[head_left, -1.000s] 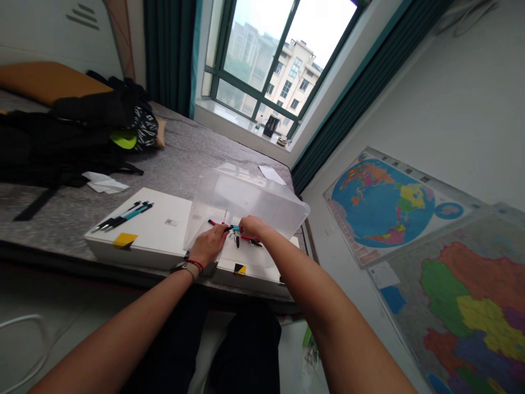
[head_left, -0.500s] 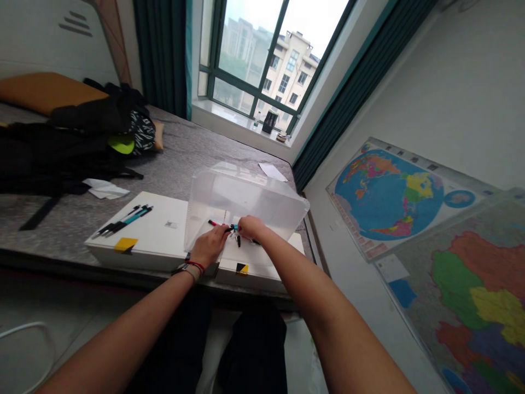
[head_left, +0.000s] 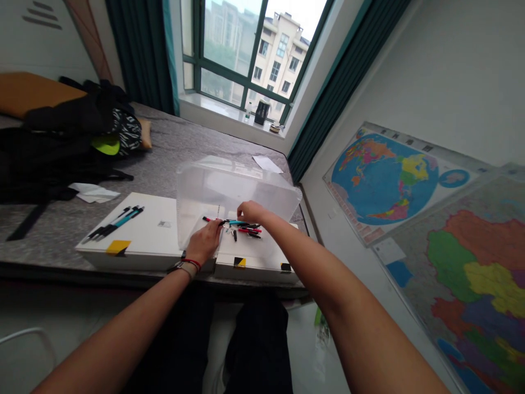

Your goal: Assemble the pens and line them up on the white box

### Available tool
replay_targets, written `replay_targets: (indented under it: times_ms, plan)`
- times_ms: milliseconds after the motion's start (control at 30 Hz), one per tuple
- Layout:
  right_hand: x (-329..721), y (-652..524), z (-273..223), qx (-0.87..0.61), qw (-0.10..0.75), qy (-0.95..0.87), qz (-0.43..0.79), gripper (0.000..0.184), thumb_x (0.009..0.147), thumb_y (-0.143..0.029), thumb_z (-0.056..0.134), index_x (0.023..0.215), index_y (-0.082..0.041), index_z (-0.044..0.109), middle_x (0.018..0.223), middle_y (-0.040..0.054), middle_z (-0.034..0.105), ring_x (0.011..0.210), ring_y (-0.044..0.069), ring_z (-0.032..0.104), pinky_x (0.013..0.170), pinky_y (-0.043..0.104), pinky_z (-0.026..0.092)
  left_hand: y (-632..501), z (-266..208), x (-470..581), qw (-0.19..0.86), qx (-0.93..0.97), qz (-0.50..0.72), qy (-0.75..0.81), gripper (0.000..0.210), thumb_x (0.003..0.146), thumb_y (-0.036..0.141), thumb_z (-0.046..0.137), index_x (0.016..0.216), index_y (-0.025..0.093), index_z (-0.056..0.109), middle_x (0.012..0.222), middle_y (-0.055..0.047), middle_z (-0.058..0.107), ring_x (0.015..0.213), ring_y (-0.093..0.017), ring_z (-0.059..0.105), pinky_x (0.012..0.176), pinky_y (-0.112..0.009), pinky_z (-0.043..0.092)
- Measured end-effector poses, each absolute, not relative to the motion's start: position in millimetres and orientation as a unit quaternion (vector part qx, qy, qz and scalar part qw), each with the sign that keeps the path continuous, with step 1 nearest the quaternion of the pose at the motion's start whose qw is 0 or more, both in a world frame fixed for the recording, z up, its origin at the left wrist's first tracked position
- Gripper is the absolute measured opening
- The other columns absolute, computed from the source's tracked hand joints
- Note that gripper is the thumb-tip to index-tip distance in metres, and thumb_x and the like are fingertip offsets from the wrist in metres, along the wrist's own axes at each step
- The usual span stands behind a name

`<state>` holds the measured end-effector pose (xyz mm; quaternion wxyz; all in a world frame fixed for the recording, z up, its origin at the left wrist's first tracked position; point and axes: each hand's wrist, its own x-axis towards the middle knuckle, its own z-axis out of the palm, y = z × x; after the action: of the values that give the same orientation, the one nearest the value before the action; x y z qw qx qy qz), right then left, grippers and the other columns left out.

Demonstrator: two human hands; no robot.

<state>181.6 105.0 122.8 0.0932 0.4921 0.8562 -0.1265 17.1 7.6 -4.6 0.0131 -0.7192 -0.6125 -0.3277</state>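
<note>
My left hand [head_left: 205, 241] is closed, its thumb and fingertips pinching the dark end of a blue-and-black pen [head_left: 235, 222]. My right hand [head_left: 251, 211] has its fingers curled together just above the pen's other end; whatever they hold is too small to make out. Below the hands, red and black pen parts [head_left: 251, 232] lie on the right white box [head_left: 266, 257], beside a short black piece [head_left: 234, 236] and small shiny bits. A red-tipped dark stick [head_left: 208, 219] pokes out past my left fingers. Behind both hands stands a translucent plastic bin [head_left: 246, 189].
Several assembled pens [head_left: 117, 223] lie on the left white box [head_left: 151, 235]. Crumpled tissue [head_left: 94, 192] and a black backpack [head_left: 61, 142] are on the grey bed surface [head_left: 176, 139] at left. A white paper [head_left: 267, 164] lies behind the bin. Maps [head_left: 385, 180] hang on the right wall.
My right hand has moved slightly away from my left, exposing the blue pen barrel between them. Red and black parts beneath it show more plainly. The whole view has shifted a little.
</note>
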Motion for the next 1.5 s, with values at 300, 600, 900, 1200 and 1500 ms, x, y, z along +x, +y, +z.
replay_targets:
  times_ms: [300, 600, 900, 1200, 1500]
  plan:
    - [164, 90, 125, 0.518, -0.005, 0.686, -0.512, 0.028, 0.088, -0.037, 0.068, 0.094, -0.010, 0.070, 0.079, 0.0081, 0.075, 0.051, 0.010, 0.066, 0.054, 0.018, 0.054, 5, 1, 17, 0.007, -0.733, -0.313, -0.603, 0.033, 0.101, 0.038, 0.036, 0.119, 0.021, 0.057, 0.110, -0.009, 0.069, 0.091, -0.022, 0.067, 0.072, -0.029, 0.048]
    - [175, 106, 129, 0.539, 0.093, 0.811, -0.209, 0.018, 0.084, -0.028, 0.069, 0.085, -0.011, 0.075, 0.084, 0.0111, 0.076, 0.065, 0.015, 0.069, 0.065, 0.021, 0.052, 4, 2, 18, 0.002, -0.717, -0.318, -0.620, 0.034, 0.101, 0.038, 0.035, 0.122, 0.021, 0.056, 0.114, -0.009, 0.068, 0.089, -0.022, 0.068, 0.071, -0.030, 0.048]
    - [163, 93, 95, 0.501, 0.151, 0.842, -0.129, 0.021, 0.080, -0.021, 0.065, 0.097, -0.014, 0.076, 0.093, 0.0126, 0.076, 0.082, 0.022, 0.070, 0.072, 0.026, 0.051, 7, -4, 17, 0.004, -0.720, -0.339, -0.605, 0.033, 0.101, 0.037, 0.035, 0.122, 0.021, 0.056, 0.115, -0.008, 0.067, 0.095, -0.023, 0.067, 0.075, -0.031, 0.048]
    - [153, 84, 56, 0.514, 0.062, 0.854, -0.048, 0.027, 0.091, -0.024, 0.054, 0.107, -0.010, 0.071, 0.107, 0.0202, 0.071, 0.096, 0.027, 0.069, 0.080, 0.032, 0.052, 7, -5, 16, 0.005, -0.718, -0.335, -0.610, 0.032, 0.101, 0.033, 0.035, 0.124, 0.021, 0.054, 0.116, -0.009, 0.066, 0.094, -0.022, 0.067, 0.075, -0.031, 0.047]
    - [154, 86, 67, 0.527, 0.077, 0.844, -0.056, 0.028, 0.092, -0.026, 0.053, 0.108, -0.012, 0.071, 0.109, 0.0195, 0.071, 0.100, 0.026, 0.068, 0.082, 0.030, 0.050, 7, -4, 17, -0.006, -0.718, -0.336, -0.610, 0.032, 0.102, 0.036, 0.034, 0.123, 0.021, 0.054, 0.116, -0.009, 0.065, 0.098, -0.022, 0.066, 0.077, -0.030, 0.048]
